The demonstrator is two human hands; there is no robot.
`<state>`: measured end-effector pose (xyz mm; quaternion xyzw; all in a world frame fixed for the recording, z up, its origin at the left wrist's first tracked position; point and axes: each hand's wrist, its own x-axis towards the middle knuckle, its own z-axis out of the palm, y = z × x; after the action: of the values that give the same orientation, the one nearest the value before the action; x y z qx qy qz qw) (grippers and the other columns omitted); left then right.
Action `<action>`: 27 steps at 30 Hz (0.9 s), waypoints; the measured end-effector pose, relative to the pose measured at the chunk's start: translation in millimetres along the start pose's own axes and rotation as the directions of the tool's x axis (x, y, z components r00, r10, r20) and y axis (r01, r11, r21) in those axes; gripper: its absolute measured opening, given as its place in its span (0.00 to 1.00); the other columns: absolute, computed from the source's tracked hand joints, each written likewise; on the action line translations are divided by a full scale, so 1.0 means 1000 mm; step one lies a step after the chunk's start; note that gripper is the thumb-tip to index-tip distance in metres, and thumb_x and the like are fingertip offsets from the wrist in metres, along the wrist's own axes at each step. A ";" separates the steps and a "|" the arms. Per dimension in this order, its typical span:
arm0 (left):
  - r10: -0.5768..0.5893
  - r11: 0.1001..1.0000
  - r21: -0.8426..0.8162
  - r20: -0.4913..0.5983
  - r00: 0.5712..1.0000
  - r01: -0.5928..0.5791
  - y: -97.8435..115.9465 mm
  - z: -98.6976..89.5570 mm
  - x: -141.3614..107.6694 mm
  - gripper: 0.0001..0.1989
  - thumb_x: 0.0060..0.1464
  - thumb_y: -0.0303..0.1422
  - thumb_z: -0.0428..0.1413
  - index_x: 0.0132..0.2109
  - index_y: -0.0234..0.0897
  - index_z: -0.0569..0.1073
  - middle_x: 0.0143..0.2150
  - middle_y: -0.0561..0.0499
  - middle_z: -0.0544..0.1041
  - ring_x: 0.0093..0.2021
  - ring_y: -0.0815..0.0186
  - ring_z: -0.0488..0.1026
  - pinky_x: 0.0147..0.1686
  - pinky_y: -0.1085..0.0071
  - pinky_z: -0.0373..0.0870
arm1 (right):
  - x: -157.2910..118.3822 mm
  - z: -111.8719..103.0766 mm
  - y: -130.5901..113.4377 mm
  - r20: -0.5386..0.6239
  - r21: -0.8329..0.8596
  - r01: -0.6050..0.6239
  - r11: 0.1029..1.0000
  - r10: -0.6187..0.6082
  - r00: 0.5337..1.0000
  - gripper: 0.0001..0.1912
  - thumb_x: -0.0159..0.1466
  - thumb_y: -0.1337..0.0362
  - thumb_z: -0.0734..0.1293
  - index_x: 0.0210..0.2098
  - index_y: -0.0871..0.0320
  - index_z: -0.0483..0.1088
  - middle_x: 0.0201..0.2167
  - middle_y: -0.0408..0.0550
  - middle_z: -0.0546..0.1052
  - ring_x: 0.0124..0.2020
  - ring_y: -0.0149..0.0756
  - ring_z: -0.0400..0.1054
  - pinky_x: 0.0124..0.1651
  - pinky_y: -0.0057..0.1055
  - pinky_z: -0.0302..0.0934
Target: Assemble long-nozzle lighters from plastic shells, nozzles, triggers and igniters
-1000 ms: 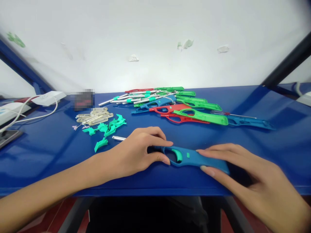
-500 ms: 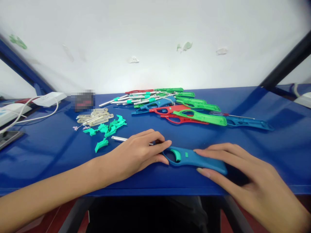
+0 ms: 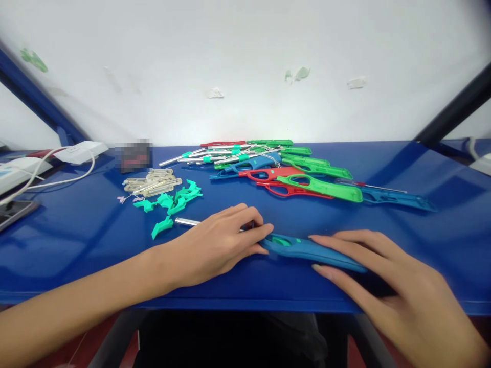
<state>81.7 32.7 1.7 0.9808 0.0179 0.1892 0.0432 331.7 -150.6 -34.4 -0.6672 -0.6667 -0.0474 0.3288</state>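
Note:
Between my two hands, near the table's front edge, is a blue gas lighter (image 3: 307, 250) with a green trigger (image 3: 281, 240) inside its loop and a metal nozzle (image 3: 186, 222) sticking out to the left. My left hand (image 3: 226, 240) pinches the loop end and hides part of the nozzle. The fingers of my right hand (image 3: 379, 266) grip the broad handle end from both sides. The lighter is tipped so that its narrow edge faces me, and a seam runs along it. Left of my left hand lies a loose green trigger (image 3: 162, 227).
Behind my hands lie several red, green and blue lighter shells (image 3: 322, 188) and metal nozzles (image 3: 180, 158). Cream-coloured inner parts (image 3: 153, 184) and green triggers (image 3: 180, 198) form heaps at left. A screwdriver (image 3: 378, 186) rests at right. A phone (image 3: 15, 212) and white power strips (image 3: 82, 152) occupy the left side.
The blue lighter has rolled in my hands, from showing its flat side to showing its narrow edge. Both hands keep their hold. The view has shifted slightly.

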 end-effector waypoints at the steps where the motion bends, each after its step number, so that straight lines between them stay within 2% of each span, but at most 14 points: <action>1: 0.003 1.000 0.009 -0.003 1.000 -0.003 0.000 0.000 0.000 0.16 0.78 0.33 0.47 0.61 0.31 0.74 0.49 0.39 0.78 0.44 0.60 0.74 0.45 0.64 0.79 | -0.001 0.000 0.000 0.000 0.001 0.004 1.000 -0.004 1.000 0.17 0.73 0.43 0.67 0.56 0.36 0.80 0.51 0.44 0.82 0.45 0.41 0.82 0.48 0.38 0.77; 6: -0.009 0.999 0.046 -0.008 1.000 0.010 0.003 0.001 0.000 0.17 0.78 0.34 0.45 0.60 0.31 0.75 0.50 0.39 0.78 0.45 0.59 0.76 0.46 0.61 0.80 | -0.007 0.003 -0.001 0.004 0.028 -0.003 1.000 0.003 1.000 0.16 0.75 0.50 0.65 0.58 0.37 0.78 0.51 0.42 0.82 0.48 0.40 0.80 0.50 0.37 0.76; 9: -0.023 0.998 0.056 0.005 1.000 0.023 0.006 0.000 0.001 0.17 0.78 0.35 0.47 0.61 0.31 0.74 0.51 0.39 0.79 0.47 0.57 0.78 0.48 0.60 0.81 | -0.009 0.004 -0.002 -0.018 0.029 0.003 1.000 -0.003 1.000 0.15 0.75 0.51 0.66 0.58 0.38 0.78 0.48 0.41 0.82 0.46 0.39 0.80 0.49 0.36 0.75; 14: 0.010 0.996 0.084 -0.031 0.999 -0.007 0.009 -0.002 0.003 0.17 0.78 0.36 0.46 0.58 0.29 0.75 0.48 0.41 0.81 0.45 0.58 0.80 0.51 0.60 0.80 | -0.010 0.003 -0.002 -0.023 0.005 0.048 0.999 -0.048 0.999 0.16 0.75 0.55 0.67 0.61 0.37 0.76 0.48 0.41 0.80 0.47 0.37 0.79 0.50 0.33 0.73; 20: 0.029 0.987 0.158 -0.113 0.993 -0.011 0.009 -0.001 0.002 0.15 0.78 0.34 0.46 0.56 0.32 0.75 0.44 0.45 0.82 0.40 0.62 0.80 0.44 0.66 0.78 | -0.010 0.003 -0.001 -0.020 -0.029 0.092 0.995 -0.092 0.996 0.18 0.76 0.57 0.67 0.63 0.38 0.73 0.51 0.42 0.79 0.49 0.37 0.78 0.52 0.33 0.72; 27: 0.083 0.968 0.248 -0.178 0.981 -0.037 0.015 -0.001 0.003 0.11 0.77 0.31 0.50 0.55 0.33 0.76 0.40 0.48 0.83 0.33 0.66 0.78 0.36 0.69 0.74 | -0.006 0.003 -0.005 -0.030 -0.028 0.117 0.993 -0.118 0.993 0.15 0.75 0.56 0.67 0.60 0.40 0.75 0.51 0.42 0.79 0.48 0.35 0.79 0.51 0.30 0.73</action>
<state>84.2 17.8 5.2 0.9567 0.0150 0.2779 -0.0852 325.2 -154.2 -37.9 -0.6300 -0.6990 -0.0859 0.3274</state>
